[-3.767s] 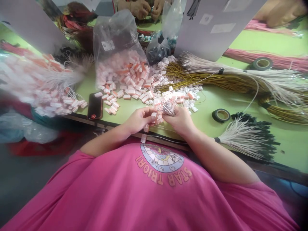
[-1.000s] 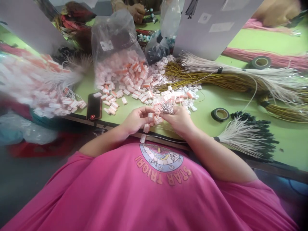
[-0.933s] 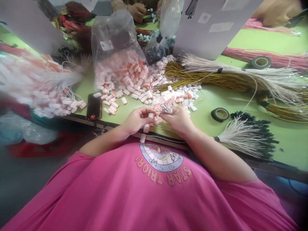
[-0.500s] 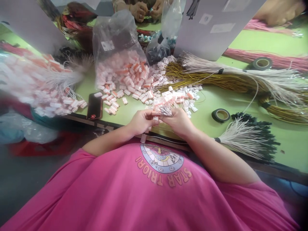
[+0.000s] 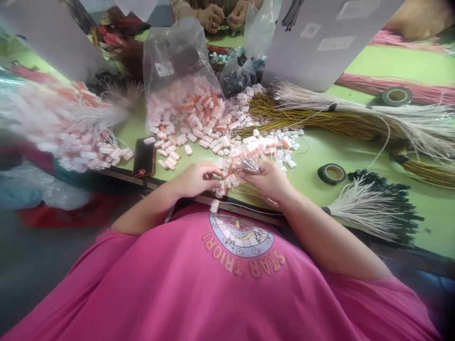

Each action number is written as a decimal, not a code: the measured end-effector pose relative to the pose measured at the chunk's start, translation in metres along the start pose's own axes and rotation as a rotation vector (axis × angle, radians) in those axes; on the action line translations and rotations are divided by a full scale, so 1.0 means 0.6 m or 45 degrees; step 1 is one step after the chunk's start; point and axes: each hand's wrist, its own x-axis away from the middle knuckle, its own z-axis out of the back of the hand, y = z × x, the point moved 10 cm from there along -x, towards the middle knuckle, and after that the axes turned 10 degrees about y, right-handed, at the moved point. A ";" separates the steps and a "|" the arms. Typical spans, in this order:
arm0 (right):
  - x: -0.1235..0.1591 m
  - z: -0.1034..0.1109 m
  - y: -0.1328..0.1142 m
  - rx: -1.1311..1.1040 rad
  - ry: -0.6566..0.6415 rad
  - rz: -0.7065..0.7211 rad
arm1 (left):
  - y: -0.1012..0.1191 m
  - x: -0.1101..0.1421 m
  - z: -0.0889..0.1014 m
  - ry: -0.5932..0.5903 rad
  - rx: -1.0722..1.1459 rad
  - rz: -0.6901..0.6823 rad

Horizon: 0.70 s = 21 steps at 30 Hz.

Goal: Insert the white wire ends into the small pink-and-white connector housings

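At the near edge of the green table (image 5: 320, 151), my right hand (image 5: 270, 180) is closed round a bundle of thin wires (image 5: 249, 165) whose metal tips fan out toward the left. My left hand (image 5: 195, 179) is curled just left of it, its fingertips pinched at a small white and orange connector (image 5: 223, 173) by the wire tips. More finished connectors hang from the bundle below my hands (image 5: 215, 204). A heap of loose white and orange connectors (image 5: 199, 128) lies just beyond my hands.
A clear plastic bag (image 5: 177, 61) spills connectors. A dark phone (image 5: 144, 157) lies left of them. Tape rolls (image 5: 331, 173) (image 5: 396, 96), yellow wires (image 5: 320, 118), white wire bundles (image 5: 359, 208) and grey boards (image 5: 320, 42) fill the right. Another person's hands (image 5: 220, 14) work at the far edge.
My left hand has slid slightly left and down, away from the wire tips, with its fingers still pinched. The view has shifted a little. The right hand keeps its hold.
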 end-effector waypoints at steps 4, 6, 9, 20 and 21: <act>0.000 0.005 -0.003 -0.018 0.045 -0.021 | -0.062 -0.032 0.108 0.418 -0.658 -0.088; 0.001 0.006 0.006 -0.026 0.040 -0.097 | -0.099 -0.054 0.115 0.355 -0.798 -0.133; 0.000 0.005 0.013 -0.081 0.018 -0.141 | -0.139 -0.080 0.097 0.133 -0.756 -0.196; -0.002 0.012 0.015 -0.313 0.115 -0.087 | -0.017 -0.033 0.003 0.018 0.584 0.077; -0.002 0.013 0.014 -0.310 0.117 -0.081 | -0.011 -0.027 -0.015 0.013 0.746 0.150</act>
